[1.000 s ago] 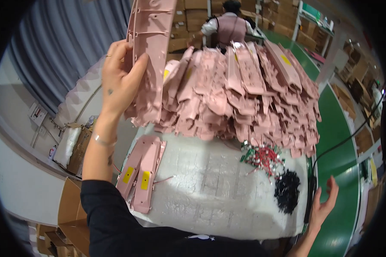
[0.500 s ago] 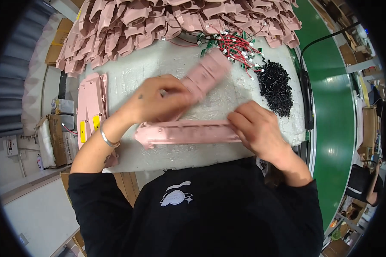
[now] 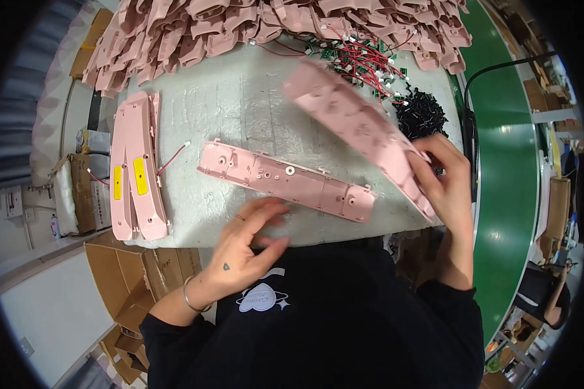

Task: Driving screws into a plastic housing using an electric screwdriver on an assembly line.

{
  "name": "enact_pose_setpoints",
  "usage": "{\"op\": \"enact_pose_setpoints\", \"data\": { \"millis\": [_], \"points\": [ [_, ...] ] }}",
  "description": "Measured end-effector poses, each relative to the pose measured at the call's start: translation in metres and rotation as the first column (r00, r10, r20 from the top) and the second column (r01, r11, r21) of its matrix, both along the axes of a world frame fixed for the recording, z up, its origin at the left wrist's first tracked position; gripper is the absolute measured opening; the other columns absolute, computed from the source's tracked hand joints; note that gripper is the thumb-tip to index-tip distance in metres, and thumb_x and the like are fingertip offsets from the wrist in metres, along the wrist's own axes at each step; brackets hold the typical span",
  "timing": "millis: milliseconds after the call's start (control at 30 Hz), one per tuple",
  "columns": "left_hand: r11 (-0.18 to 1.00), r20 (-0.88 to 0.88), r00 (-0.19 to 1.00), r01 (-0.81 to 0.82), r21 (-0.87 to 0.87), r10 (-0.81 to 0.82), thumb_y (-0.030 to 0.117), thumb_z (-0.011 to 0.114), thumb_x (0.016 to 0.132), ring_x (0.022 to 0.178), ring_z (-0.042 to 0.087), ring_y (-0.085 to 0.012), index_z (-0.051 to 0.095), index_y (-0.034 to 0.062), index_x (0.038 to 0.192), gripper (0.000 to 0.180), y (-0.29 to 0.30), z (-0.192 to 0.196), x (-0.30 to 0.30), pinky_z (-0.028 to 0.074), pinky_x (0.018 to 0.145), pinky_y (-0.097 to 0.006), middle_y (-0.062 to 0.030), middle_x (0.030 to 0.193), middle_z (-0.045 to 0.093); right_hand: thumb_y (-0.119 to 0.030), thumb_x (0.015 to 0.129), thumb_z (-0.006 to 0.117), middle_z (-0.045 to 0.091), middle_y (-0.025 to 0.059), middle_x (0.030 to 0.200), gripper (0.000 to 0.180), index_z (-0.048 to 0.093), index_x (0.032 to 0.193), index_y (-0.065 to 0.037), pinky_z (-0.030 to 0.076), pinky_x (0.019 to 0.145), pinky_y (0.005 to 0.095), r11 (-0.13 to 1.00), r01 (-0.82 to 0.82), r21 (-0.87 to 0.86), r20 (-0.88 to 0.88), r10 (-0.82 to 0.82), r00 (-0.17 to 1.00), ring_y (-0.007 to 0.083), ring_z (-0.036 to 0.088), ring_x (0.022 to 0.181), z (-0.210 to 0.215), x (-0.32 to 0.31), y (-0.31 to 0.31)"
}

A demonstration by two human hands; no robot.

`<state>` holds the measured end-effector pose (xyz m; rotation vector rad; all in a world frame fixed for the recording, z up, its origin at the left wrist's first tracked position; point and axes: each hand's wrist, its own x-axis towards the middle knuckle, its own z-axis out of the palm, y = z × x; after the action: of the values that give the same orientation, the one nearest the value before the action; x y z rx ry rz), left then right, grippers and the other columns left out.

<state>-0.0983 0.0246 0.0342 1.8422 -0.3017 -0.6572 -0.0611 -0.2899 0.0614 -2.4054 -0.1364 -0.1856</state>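
My right hand (image 3: pixel 442 178) grips the near end of a long pink plastic shell (image 3: pixel 353 120), tilted up toward the far left with its hollow side showing. Below and left of it, a second pink shell (image 3: pixel 305 185) lies on the white padded tabletop (image 3: pixel 220 110), its inside with posts and holes facing up. My left hand (image 3: pixel 250 243) hovers by that shell's near edge, fingers apart and nothing in them. At the left lie pink shells (image 3: pixel 136 172) bearing yellow labels, with red wires and small white plugs coming from them.
A large heap of pink plastic parts (image 3: pixel 194 32) fills the far edge. Beside it lie green circuit boards with red wires (image 3: pixel 366 58) and a pile of small black pieces (image 3: pixel 422 117). Right of the table runs a green surface (image 3: pixel 506 162); cardboard boxes (image 3: pixel 117 272) stand lower left.
My left hand has let go of a pink shell and drawn back toward me. One shell now lies flat on the table; my right hand has lifted the other up to the right.
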Motion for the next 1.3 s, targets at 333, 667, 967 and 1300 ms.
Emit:
{"op": "enact_pose_setpoints", "data": {
  "millis": [333,667,967,1300],
  "points": [
    [0.913,0.733,0.581,0.047,0.405,-0.355,0.022,0.075,0.070,0.101,0.055,-0.0340,0.062,0.0106,0.115,0.048,-0.001,-0.042,0.029,0.046,0.086,-0.043,-0.0152,0.112,0.056,-0.016,0.081,0.060,0.058,0.0147,0.079,0.011,0.061,0.079,-0.005,0.046,0.070,0.0442,0.830,-0.511,-0.222,-0.034,0.518,0.855,0.0352,0.057,0.078,-0.058,0.067,0.067],
    [0.927,0.950,0.251,-0.365,-0.085,0.186,0.019,0.070,0.074,0.085,0.062,-0.0278,0.065,0.0058,0.094,0.025,0.054,0.090,0.186,0.048,0.074,-0.037,-0.0109,0.090,0.064,-0.021,0.080,0.067,0.055,0.0154,0.110,0.041,0.057,0.115,-0.002,0.044,0.088,0.0394,0.864,-0.489,-0.119,-0.025,0.490,0.871,0.0327,0.052,0.102,-0.014,0.043,0.059],
    [0.495,0.775,0.618,-0.719,0.488,0.134,0.039,0.058,0.081,0.094,0.065,-0.0354,0.070,0.0022,0.092,0.040,0.082,0.126,0.357,0.051,0.081,-0.040,-0.0208,0.095,0.068,-0.017,0.078,0.067,0.059,0.0139,0.102,0.036,0.060,0.109,-0.001,0.046,0.085,0.0380,0.914,-0.388,-0.117,-0.006,0.390,0.921,0.0315,0.057,0.095,-0.016,0.038,0.048],
    [0.386,0.983,0.179,-0.905,0.177,-0.032,0.021,0.049,0.092,0.070,0.067,-0.0364,0.060,0.0013,0.106,0.027,0.113,0.152,0.303,0.052,0.063,-0.044,-0.0212,0.074,0.065,-0.012,0.076,0.068,0.060,0.0145,0.095,0.034,0.060,0.107,-0.001,0.048,0.079,0.0384,0.944,-0.320,-0.078,0.062,0.325,0.944,0.0319,0.059,0.089,-0.014,0.039,0.031]
  ]
}}
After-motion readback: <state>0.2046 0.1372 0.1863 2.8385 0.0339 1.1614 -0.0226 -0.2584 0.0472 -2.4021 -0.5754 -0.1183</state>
